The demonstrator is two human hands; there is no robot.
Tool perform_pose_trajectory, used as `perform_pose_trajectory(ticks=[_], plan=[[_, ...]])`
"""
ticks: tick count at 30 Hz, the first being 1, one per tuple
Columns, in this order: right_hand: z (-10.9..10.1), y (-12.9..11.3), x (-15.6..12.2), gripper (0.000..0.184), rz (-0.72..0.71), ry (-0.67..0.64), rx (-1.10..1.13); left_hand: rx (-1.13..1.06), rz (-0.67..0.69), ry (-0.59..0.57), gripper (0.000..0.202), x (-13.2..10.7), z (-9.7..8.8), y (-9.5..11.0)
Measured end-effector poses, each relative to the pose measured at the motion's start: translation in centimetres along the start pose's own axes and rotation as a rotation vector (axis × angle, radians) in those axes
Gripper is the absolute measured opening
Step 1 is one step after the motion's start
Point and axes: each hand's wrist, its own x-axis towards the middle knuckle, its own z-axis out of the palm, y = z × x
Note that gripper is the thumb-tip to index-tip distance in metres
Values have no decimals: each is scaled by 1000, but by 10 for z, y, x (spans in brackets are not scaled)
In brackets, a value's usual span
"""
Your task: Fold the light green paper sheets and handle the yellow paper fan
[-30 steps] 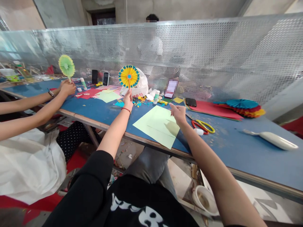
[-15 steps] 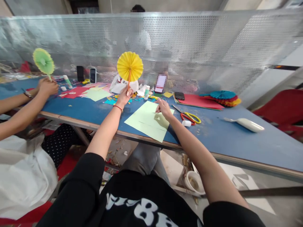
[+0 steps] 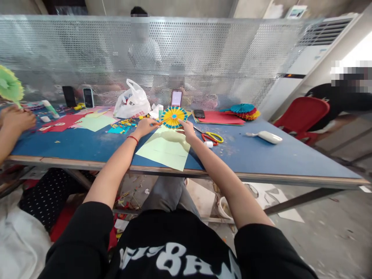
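Over the blue worktable [image 3: 255, 155], just past the far edge of a pale green paper sheet [image 3: 164, 152], a yellow-and-blue pleated paper fan [image 3: 174, 117] is held up off the sheet! The left hand [image 3: 144, 127] is pinching the fan's orange stick [image 3: 158, 124], which runs out to the left, while the right hand [image 3: 186, 130] brings its fingertips [image 3: 179, 121] onto the fan's near right rim, though whether that's a true grip, we can't tell from here. Just right of that hand lie red-and-yellow scissors [image 3: 212, 138], with a black phone [image 3: 199, 113] and red paper [image 3: 217, 118] farther off. Over on the far left, a white plastic bag [image 3: 132, 101] sits on the table, and a co-worker's hand [image 3: 17, 119] works beneath a green paper fan [image 3: 8, 83]!
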Motion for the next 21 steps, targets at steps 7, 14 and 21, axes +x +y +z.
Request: perform_pose_trajectory(ticks=[7, 14, 21], plan=[[7, 3, -5, 39, -57, -133, 18, -325, -196, -40, 24, -3, 27, 1], [11, 0, -12, 55, -112, -180, 2, -506, -385, -36, 28, -7, 19, 5], [14, -3, -15, 53, -131, -205, 6, -620, -451, -113, 31, -13, 19, 12]])
